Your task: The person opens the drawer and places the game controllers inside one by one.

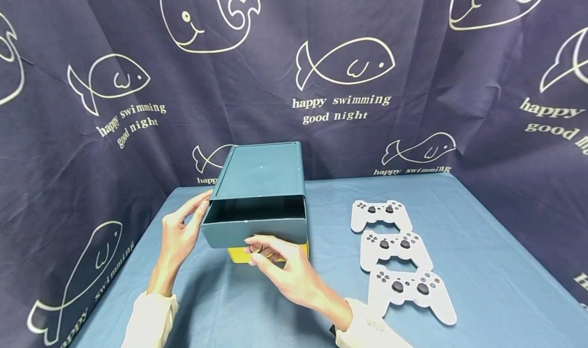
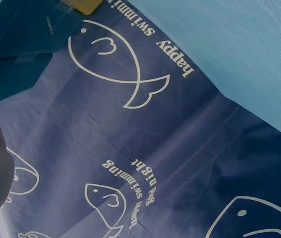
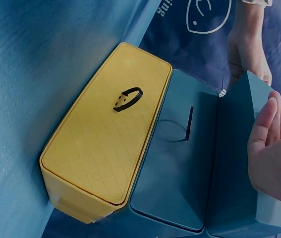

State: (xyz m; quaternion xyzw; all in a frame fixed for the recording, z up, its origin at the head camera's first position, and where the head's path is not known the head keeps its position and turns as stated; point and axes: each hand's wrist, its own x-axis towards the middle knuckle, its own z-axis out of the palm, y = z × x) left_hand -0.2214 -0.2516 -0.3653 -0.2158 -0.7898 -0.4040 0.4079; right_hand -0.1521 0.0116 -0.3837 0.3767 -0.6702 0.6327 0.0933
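A small drawer cabinet [image 1: 259,172] with a teal body stands on the table, its top drawer [image 1: 254,230] pulled partway out and the inside dark. With the fingertips of my right hand [image 1: 289,274] I hold the black loop handle [image 1: 255,247] on that drawer's front. My left hand [image 1: 181,230] rests its fairly straight fingers against the cabinet's left side, near the drawer opening. Below, in the right wrist view, are a closed teal drawer [image 3: 172,163] and a closed yellow drawer [image 3: 100,134], each with a black loop. Only part of the left hand shows in the left wrist view.
Three white game-controller shapes lie in a column to the right: a far one [image 1: 380,215], a middle one [image 1: 395,248] and a near one [image 1: 411,292]. A light blue cloth [image 1: 331,205] covers the table. Dark blue fish-print curtains [image 1: 340,149] hang behind and at the sides.
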